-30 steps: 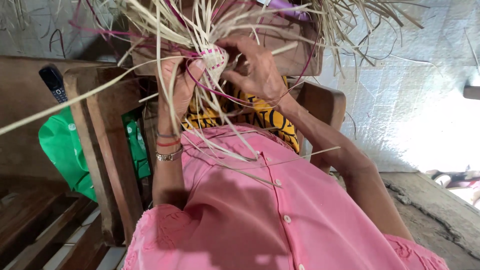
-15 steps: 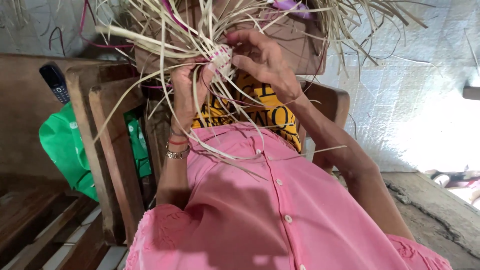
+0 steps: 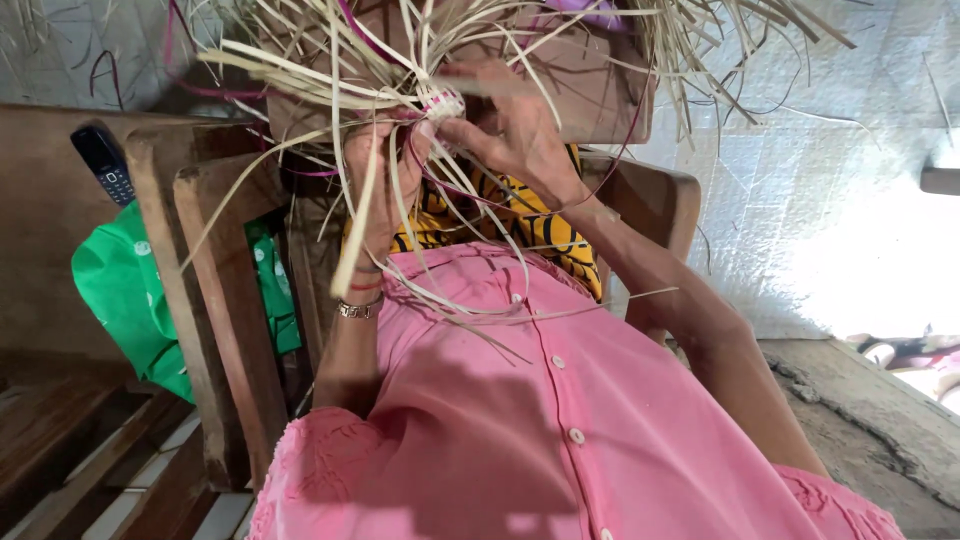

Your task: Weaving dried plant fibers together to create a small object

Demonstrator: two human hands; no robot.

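Observation:
A small woven piece (image 3: 441, 102) of pale and pink straw strips is held up in front of me. My left hand (image 3: 378, 175) grips it from below, and long loose strips (image 3: 352, 235) hang down over that hand and wrist. My right hand (image 3: 515, 135) pinches the piece from the right side with its fingers among the strips. More straw strips (image 3: 700, 30) fan out above both hands. I wear a pink buttoned shirt (image 3: 520, 420) and bracelets on my left wrist (image 3: 358, 305).
A wooden chair arm (image 3: 205, 290) stands at my left, with a green bag (image 3: 125, 285) behind it. A dark phone (image 3: 104, 165) lies on the wooden surface at far left. Yellow and black cloth (image 3: 520, 220) lies over my lap. Rough stone floor (image 3: 860, 420) lies to the right.
Both hands have lifted the woven piece slightly higher and turned it. A wide pale strip now hangs down across my left wrist.

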